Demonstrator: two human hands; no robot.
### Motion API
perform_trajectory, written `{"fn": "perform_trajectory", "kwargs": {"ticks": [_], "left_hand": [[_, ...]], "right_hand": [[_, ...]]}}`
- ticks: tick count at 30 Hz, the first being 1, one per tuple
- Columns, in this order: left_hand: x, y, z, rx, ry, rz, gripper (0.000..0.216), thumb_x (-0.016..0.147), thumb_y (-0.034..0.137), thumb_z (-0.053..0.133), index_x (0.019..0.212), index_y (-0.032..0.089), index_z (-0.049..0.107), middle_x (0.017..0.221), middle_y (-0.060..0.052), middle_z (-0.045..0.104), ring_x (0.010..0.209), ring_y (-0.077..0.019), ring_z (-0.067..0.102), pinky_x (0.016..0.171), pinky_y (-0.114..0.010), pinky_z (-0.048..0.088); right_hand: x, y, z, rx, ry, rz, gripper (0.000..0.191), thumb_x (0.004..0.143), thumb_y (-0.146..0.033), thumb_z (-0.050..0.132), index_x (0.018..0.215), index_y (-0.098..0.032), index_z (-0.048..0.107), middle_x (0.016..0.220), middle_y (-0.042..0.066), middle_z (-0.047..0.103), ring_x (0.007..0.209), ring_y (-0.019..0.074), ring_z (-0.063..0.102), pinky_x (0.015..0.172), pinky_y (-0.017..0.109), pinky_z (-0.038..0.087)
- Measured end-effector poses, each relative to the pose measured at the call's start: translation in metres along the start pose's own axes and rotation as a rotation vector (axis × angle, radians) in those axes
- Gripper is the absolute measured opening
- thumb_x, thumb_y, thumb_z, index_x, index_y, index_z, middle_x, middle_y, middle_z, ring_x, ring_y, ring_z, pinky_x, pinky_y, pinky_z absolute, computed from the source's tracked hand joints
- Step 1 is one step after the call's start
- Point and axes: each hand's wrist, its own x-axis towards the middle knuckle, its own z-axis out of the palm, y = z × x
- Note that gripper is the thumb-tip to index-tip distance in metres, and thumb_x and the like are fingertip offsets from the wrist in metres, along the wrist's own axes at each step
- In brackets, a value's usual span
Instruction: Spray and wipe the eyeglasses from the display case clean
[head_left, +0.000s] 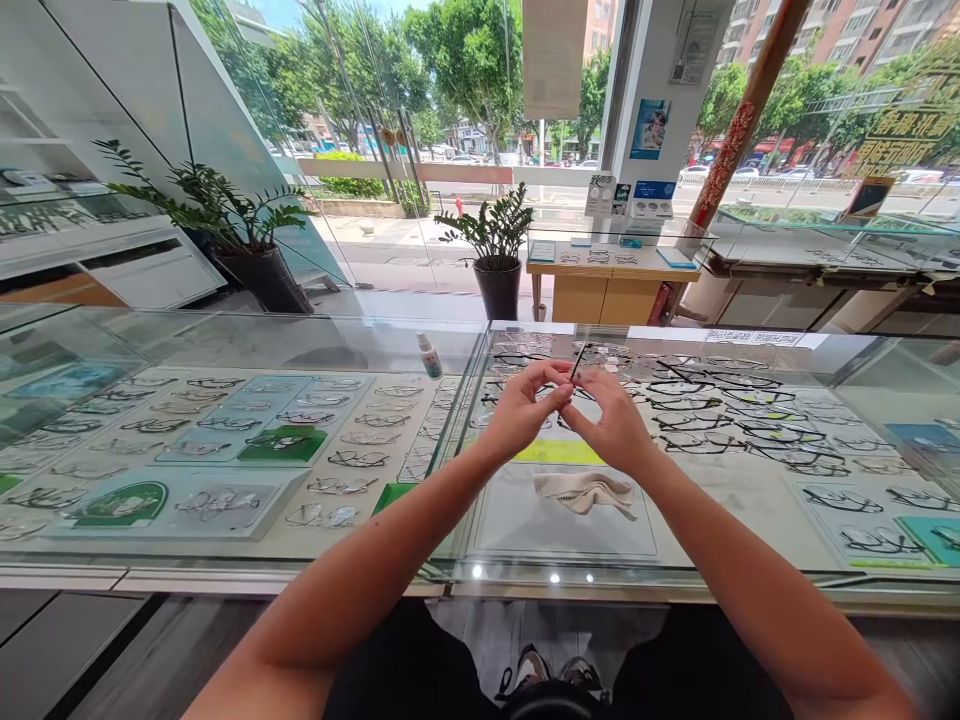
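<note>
Both hands, left (525, 408) and right (611, 425), pinch thin dark glasses (576, 365) between fingertips above the glass counter (450, 545), just beyond the cloth (589, 492); a loosened pinch could drop them onto the glass, likely scratching a lens.

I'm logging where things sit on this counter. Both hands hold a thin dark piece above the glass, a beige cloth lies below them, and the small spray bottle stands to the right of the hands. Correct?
Not quite. The head view shows the spray bottle to the left of the hands, not the right. The rest stands: left hand and right hand hold the thin dark piece above the glass, with the beige cloth below them.
</note>
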Motion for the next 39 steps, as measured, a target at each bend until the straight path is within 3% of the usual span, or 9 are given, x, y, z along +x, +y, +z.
{"fn": "perform_trajectory", "kwargs": {"ticks": [5, 13, 24, 28, 33, 36, 39], "left_hand": [[-0.002, 0.001, 0.003, -0.035, 0.019, -0.015, 0.031, 0.086, 0.045, 0.086, 0.087, 0.018, 0.071, 0.138, -0.011, 0.064, 0.124, -0.0276, 0.066, 0.105, -0.044, 0.057], [-0.006, 0.001, 0.013, -0.148, 0.102, -0.085, 0.037, 0.08, 0.047, 0.09, 0.083, 0.017, 0.068, 0.137, -0.01, 0.063, 0.119, -0.0255, 0.064, 0.094, -0.039, 0.061], [-0.007, 0.005, 0.012, -0.128, 0.047, -0.134, 0.033, 0.082, 0.046, 0.088, 0.088, 0.019, 0.071, 0.134, -0.009, 0.066, 0.114, -0.0223, 0.065, 0.095, -0.036, 0.057], [-0.006, 0.006, 0.009, -0.037, 0.016, -0.081, 0.028, 0.085, 0.045, 0.084, 0.089, 0.019, 0.074, 0.13, -0.01, 0.069, 0.121, -0.0261, 0.065, 0.1, -0.038, 0.053], [-0.002, 0.009, 0.004, 0.118, 0.012, 0.037, 0.023, 0.093, 0.043, 0.075, 0.093, 0.021, 0.077, 0.129, -0.011, 0.069, 0.125, -0.0285, 0.064, 0.092, -0.036, 0.054], [0.006, 0.014, -0.011, 0.321, 0.132, 0.188, 0.021, 0.099, 0.04, 0.068, 0.091, 0.021, 0.073, 0.122, -0.01, 0.07, 0.119, -0.0263, 0.065, 0.093, -0.037, 0.054], [0.019, 0.017, -0.041, 0.593, 0.394, 0.355, 0.017, 0.101, 0.034, 0.064, 0.09, 0.023, 0.069, 0.112, -0.009, 0.069, 0.114, -0.0264, 0.064, 0.102, -0.042, 0.05]], "right_hand": [[-0.002, -0.001, 0.003, 0.011, -0.004, -0.018, 0.023, 0.105, -0.032, 0.06, 0.122, -0.022, 0.072, 0.122, 0.013, 0.078, 0.113, 0.0327, 0.071, 0.099, 0.053, 0.058], [-0.004, -0.008, 0.004, 0.003, 0.074, 0.011, 0.025, 0.101, -0.03, 0.062, 0.122, -0.023, 0.074, 0.121, 0.014, 0.081, 0.116, 0.0338, 0.073, 0.102, 0.055, 0.059], [-0.004, -0.011, 0.001, -0.011, 0.071, 0.041, 0.014, 0.098, -0.025, 0.057, 0.105, -0.024, 0.069, 0.104, 0.01, 0.08, 0.095, 0.0303, 0.073, 0.082, 0.044, 0.057], [-0.004, -0.008, -0.001, -0.022, 0.099, 0.027, 0.016, 0.103, -0.027, 0.053, 0.102, -0.024, 0.069, 0.101, 0.01, 0.079, 0.094, 0.0294, 0.072, 0.082, 0.043, 0.056], [-0.002, -0.008, -0.006, -0.035, 0.078, 0.003, 0.021, 0.108, -0.03, 0.049, 0.102, -0.024, 0.068, 0.098, 0.009, 0.077, 0.09, 0.0278, 0.07, 0.079, 0.041, 0.054], [0.0, -0.008, -0.01, -0.011, 0.071, 0.007, 0.023, 0.109, -0.029, 0.046, 0.101, -0.024, 0.067, 0.1, 0.009, 0.077, 0.094, 0.0277, 0.071, 0.084, 0.042, 0.054], [0.001, -0.007, -0.014, 0.014, 0.08, 0.016, 0.024, 0.11, -0.029, 0.046, 0.099, -0.024, 0.067, 0.102, 0.009, 0.077, 0.097, 0.0279, 0.071, 0.087, 0.043, 0.054]]}}
